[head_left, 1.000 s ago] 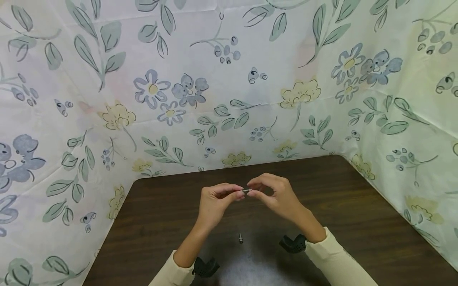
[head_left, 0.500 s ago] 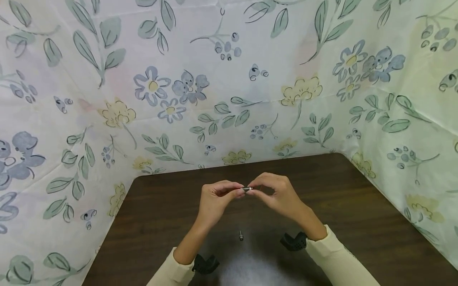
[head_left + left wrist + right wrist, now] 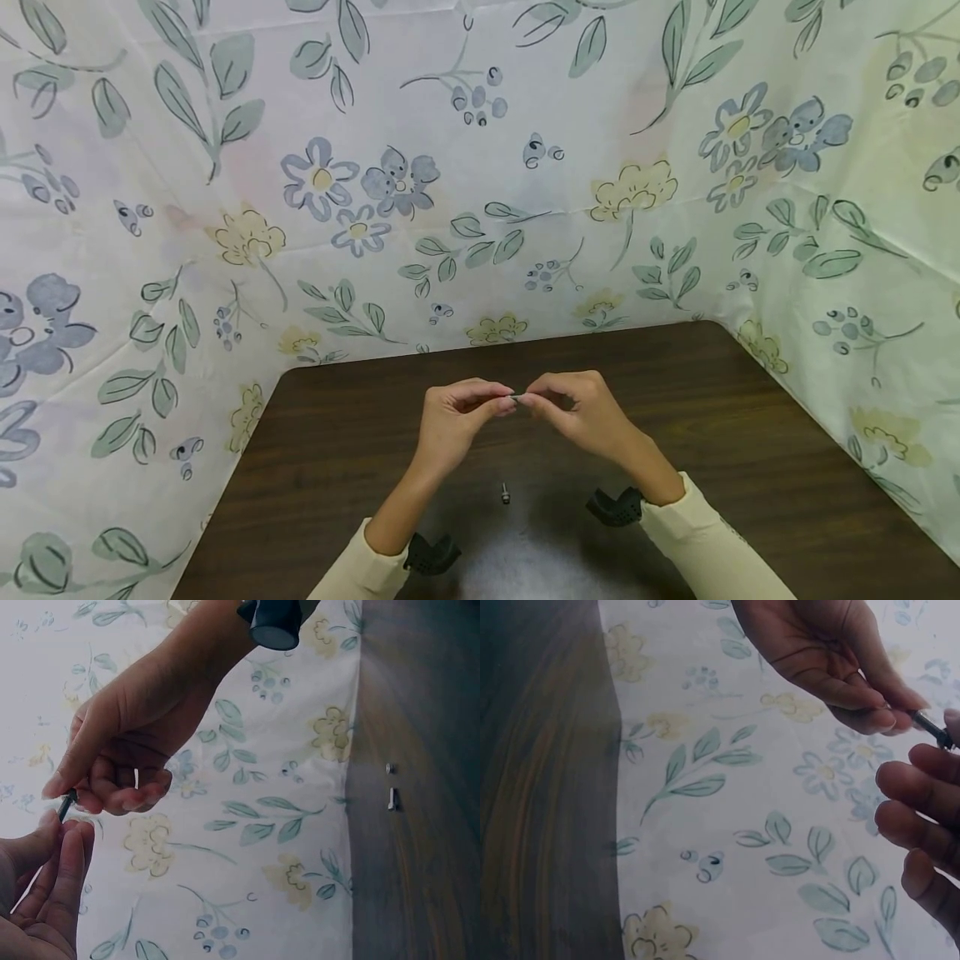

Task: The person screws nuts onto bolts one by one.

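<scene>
A small metal bolt (image 3: 516,398) is held level between both hands, raised over the dark table. My left hand (image 3: 452,425) pinches one end between thumb and fingertips. My right hand (image 3: 581,408) pinches the other end, the wider one; its fingers cover most of that end in the head view. The bolt's dark shank (image 3: 66,805) shows between the two sets of fingertips in the left wrist view. Seen from the right wrist, the wider end of the bolt (image 3: 932,729) lies against the right fingertips. A second bolt (image 3: 506,494) lies on the table, nearer the body.
The brown wooden table (image 3: 360,467) has floral cloth (image 3: 480,192) hanging behind it and at both sides. A black wrist camera (image 3: 617,507) sits on the right wrist, another black camera (image 3: 432,555) on the left.
The right fingers have shifted along the bolt's outer end and now cover the head that showed half a second ago. My left hand has stayed nearly still. The bolt on the table has not moved.
</scene>
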A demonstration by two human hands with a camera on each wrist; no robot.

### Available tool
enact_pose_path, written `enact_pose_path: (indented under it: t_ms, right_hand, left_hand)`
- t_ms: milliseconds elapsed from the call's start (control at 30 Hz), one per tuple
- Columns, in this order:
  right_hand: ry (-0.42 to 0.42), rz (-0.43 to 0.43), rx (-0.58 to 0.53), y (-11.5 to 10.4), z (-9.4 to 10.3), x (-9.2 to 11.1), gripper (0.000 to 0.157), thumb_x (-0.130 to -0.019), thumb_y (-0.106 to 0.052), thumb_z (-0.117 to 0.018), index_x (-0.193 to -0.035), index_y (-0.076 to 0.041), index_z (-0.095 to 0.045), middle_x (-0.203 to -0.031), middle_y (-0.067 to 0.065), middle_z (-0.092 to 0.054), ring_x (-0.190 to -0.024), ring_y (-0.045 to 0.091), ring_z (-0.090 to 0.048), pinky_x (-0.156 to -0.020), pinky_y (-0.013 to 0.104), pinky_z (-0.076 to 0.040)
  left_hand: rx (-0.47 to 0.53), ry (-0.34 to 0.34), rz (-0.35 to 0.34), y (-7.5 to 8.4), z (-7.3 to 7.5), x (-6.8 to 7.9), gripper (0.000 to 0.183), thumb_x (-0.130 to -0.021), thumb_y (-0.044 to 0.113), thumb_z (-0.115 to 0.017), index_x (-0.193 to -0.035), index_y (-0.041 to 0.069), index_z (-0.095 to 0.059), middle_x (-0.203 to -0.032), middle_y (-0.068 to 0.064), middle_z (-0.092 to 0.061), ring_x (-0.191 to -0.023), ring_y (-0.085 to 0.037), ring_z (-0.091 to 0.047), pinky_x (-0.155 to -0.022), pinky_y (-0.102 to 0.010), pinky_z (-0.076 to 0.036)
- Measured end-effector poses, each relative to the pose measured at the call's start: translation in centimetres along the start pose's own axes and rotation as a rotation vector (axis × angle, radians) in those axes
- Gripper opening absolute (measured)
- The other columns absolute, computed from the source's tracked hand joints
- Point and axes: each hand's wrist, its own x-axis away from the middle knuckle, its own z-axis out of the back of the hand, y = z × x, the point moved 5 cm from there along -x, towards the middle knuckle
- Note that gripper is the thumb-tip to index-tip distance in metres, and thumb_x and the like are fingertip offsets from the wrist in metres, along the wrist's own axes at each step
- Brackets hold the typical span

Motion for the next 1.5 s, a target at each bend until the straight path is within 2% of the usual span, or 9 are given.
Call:
enact_pose_path:
  t_ms: [133,267,367,567,733,1000,1167,1367,1500]
  right_hand:
    - [-0.019,-0.028,-0.008,0.07,-0.08,0.03,0.015,-0.090,0.001,-0.074,-0.092,-0.014,-0.075,-0.074,-0.003,-0.071,-0.058,0.013,-0.064,-0.055,0.019,-0.054]
    - [-0.016,-0.044,0.012,0.05,-0.14,0.20,0.019,-0.086,-0.004,-0.080,-0.102,-0.011,-0.074,-0.085,-0.004,-0.074,-0.066,0.009,-0.067,-0.059,0.021,-0.057]
    - [0.003,-0.012,0.038,-0.16,-0.13,0.33,0.031,-0.080,-0.001,-0.085,-0.108,-0.008,-0.073,-0.089,-0.002,-0.075,-0.070,0.006,-0.068,-0.060,0.019,-0.057]
    - [0.018,0.054,0.060,-0.40,-0.10,0.45,0.032,-0.077,0.008,-0.083,-0.103,-0.008,-0.074,-0.092,0.002,-0.075,-0.070,0.007,-0.067,-0.062,0.016,-0.056]
    - [0.015,0.065,0.070,-0.43,-0.05,0.40,0.025,-0.079,0.005,-0.083,-0.099,-0.008,-0.075,-0.091,0.001,-0.075,-0.069,0.006,-0.065,-0.061,0.018,-0.056]
    - [0.007,0.061,0.065,-0.51,0.15,-0.11,0.005,-0.090,-0.006,-0.077,-0.094,-0.010,-0.076,-0.086,-0.002,-0.074,-0.070,0.006,-0.066,-0.063,0.018,-0.056]
    - [0.003,0.064,0.040,-0.31,0.12,-0.21,0.011,-0.092,-0.003,-0.073,-0.087,-0.012,-0.076,-0.076,-0.005,-0.071,-0.067,0.005,-0.066,-0.063,0.019,-0.056]
    - [0.001,0.036,0.045,-0.15,-0.02,-0.08,0.025,-0.095,0.000,-0.069,-0.076,-0.017,-0.071,-0.068,-0.007,-0.067,-0.059,0.002,-0.055,-0.056,0.018,-0.050]
    - [-0.016,-0.017,0.049,-0.01,-0.20,0.14,0.013,-0.095,-0.005,-0.070,-0.087,-0.015,-0.073,-0.076,-0.006,-0.070,-0.061,0.002,-0.058,-0.056,0.017,-0.051]
  left_hand:
    - [0.001,0.000,0.007,-0.10,0.00,0.01,0.013,-0.090,0.004,-0.076,-0.099,-0.005,-0.077,-0.090,-0.013,-0.075,-0.080,-0.028,-0.075,-0.074,-0.041,-0.064]
    - [0.006,0.009,0.022,-0.46,0.06,0.10,0.010,-0.090,0.003,-0.076,-0.098,-0.002,-0.078,-0.090,-0.014,-0.075,-0.080,-0.027,-0.075,-0.074,-0.041,-0.064]
    - [0.002,0.013,0.026,-0.70,0.12,0.25,0.009,-0.089,0.002,-0.076,-0.097,-0.001,-0.078,-0.090,-0.014,-0.074,-0.079,-0.026,-0.075,-0.074,-0.040,-0.064]
    - [0.017,0.010,0.017,-0.73,0.04,0.38,0.009,-0.090,0.002,-0.076,-0.098,-0.002,-0.078,-0.091,-0.015,-0.075,-0.079,-0.027,-0.075,-0.074,-0.042,-0.063]
    - [0.023,0.003,0.012,-0.66,-0.01,0.38,0.009,-0.090,0.002,-0.076,-0.098,-0.001,-0.078,-0.091,-0.015,-0.075,-0.079,-0.028,-0.075,-0.073,-0.042,-0.063]
    - [0.008,-0.015,0.004,-0.26,-0.06,-0.01,0.012,-0.091,0.004,-0.075,-0.099,-0.004,-0.077,-0.092,-0.013,-0.075,-0.080,-0.029,-0.075,-0.075,-0.042,-0.063]
    - [0.002,-0.016,0.007,-0.14,-0.25,-0.14,0.011,-0.090,0.004,-0.075,-0.098,-0.003,-0.077,-0.091,-0.013,-0.075,-0.081,-0.026,-0.075,-0.074,-0.041,-0.064]
    - [-0.003,-0.020,0.014,-0.08,-0.38,-0.13,0.009,-0.090,0.004,-0.076,-0.097,0.000,-0.078,-0.091,-0.014,-0.075,-0.081,-0.025,-0.076,-0.074,-0.038,-0.064]
    - [-0.007,-0.013,0.029,-0.37,-0.24,0.13,0.009,-0.090,0.002,-0.075,-0.097,-0.002,-0.077,-0.091,-0.015,-0.075,-0.080,-0.023,-0.076,-0.073,-0.037,-0.064]
